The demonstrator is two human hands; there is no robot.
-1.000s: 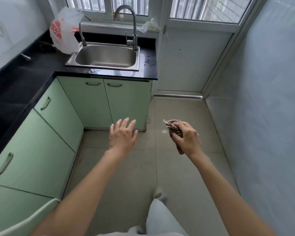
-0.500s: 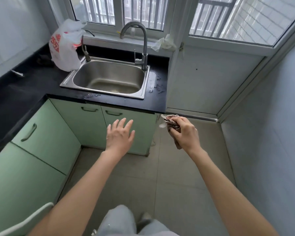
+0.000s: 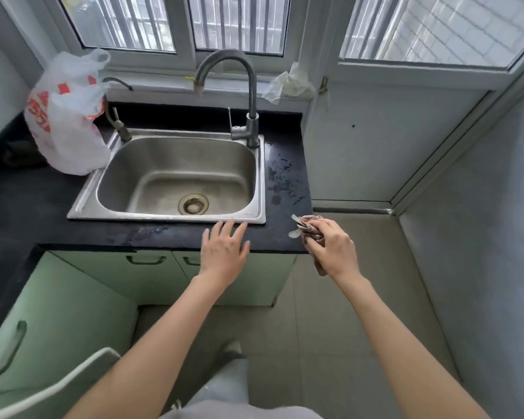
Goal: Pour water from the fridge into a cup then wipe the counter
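Note:
A black counter (image 3: 28,207) runs along the left wall and turns under the window, with a steel sink (image 3: 176,176) set into it. Water drops (image 3: 282,182) lie on the strip right of the sink. My right hand (image 3: 333,249) grips a crumpled grey-brown cloth (image 3: 304,226) just off the counter's front right corner. My left hand (image 3: 224,251) hovers with fingers spread and straight over the counter's front edge, below the sink rim. No cup or fridge is in view.
A curved tap (image 3: 248,95) stands at the sink's back right. A white and red plastic bag (image 3: 67,116) sits left of the sink. Green cabinet doors (image 3: 58,313) are below the counter. A white chair edge (image 3: 58,385) shows at bottom left. Tiled floor lies to the right.
I have stepped closer to the sink. Both hands now reach the counter's front edge, where before they were over the floor and cabinets. The cloth stays in my right hand.

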